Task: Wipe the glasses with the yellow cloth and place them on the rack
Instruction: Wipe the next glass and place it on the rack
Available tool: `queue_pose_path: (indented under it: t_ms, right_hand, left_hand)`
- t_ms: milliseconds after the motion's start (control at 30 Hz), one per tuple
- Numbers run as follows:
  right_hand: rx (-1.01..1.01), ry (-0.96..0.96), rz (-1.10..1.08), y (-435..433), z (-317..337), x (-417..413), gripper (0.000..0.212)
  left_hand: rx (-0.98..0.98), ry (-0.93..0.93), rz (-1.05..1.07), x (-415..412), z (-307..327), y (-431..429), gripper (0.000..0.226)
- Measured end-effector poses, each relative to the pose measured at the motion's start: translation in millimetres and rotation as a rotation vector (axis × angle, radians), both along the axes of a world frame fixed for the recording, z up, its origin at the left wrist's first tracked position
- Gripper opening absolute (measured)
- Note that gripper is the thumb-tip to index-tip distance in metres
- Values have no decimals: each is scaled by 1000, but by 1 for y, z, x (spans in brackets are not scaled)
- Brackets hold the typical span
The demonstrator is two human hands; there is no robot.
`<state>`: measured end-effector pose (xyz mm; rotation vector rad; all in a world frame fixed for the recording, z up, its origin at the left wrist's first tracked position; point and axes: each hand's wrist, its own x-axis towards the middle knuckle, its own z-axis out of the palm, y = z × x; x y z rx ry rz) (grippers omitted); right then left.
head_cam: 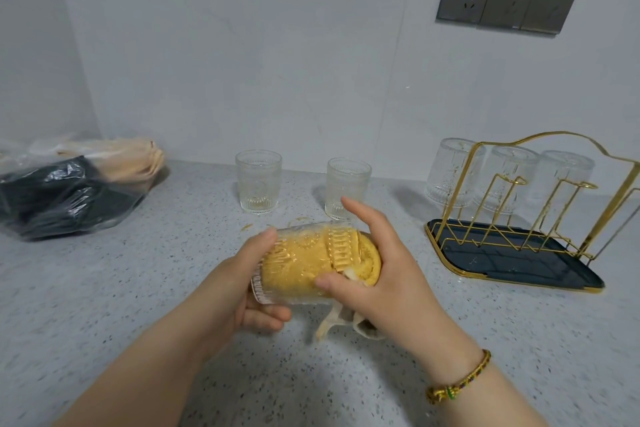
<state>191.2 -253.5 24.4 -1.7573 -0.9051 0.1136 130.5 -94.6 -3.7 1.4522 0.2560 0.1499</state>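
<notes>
Between the left hand [239,284] gripping its base and the right hand [381,277] holding the yellow cloth [367,260] stuffed inside, a ribbed glass [294,263] lies sideways. Right of them, the gold rack [512,260] carries 3 glasses [450,166].

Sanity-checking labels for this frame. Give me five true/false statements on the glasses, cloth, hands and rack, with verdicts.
1. The yellow cloth sits inside the held glass. True.
2. Three glasses stand upright, off the rack. False: only two upright glasses stand on the counter.
3. The rack carries three inverted glasses. True.
4. The right hand alone holds the glass. False: the left hand grips its base end, while the right hand holds the cloth at its mouth.
5. The rack stands left of the hands. False: it stands to their right.
</notes>
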Motion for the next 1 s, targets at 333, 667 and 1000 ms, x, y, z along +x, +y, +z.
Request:
queue_pose_path:
  t_ms: [333, 667, 1000]
  right_hand:
    - [173, 403, -80, 4, -10, 10, 64]
    - [164, 250, -37, 4, -7, 4, 71]
    - [14, -12, 18, 8, -8, -5, 78]
  left_hand:
    - [165, -101, -19, -2, 2, 10, 71]
    - [125, -56, -124, -5, 3, 9, 67]
    - [28, -36, 21, -4, 8, 5, 43]
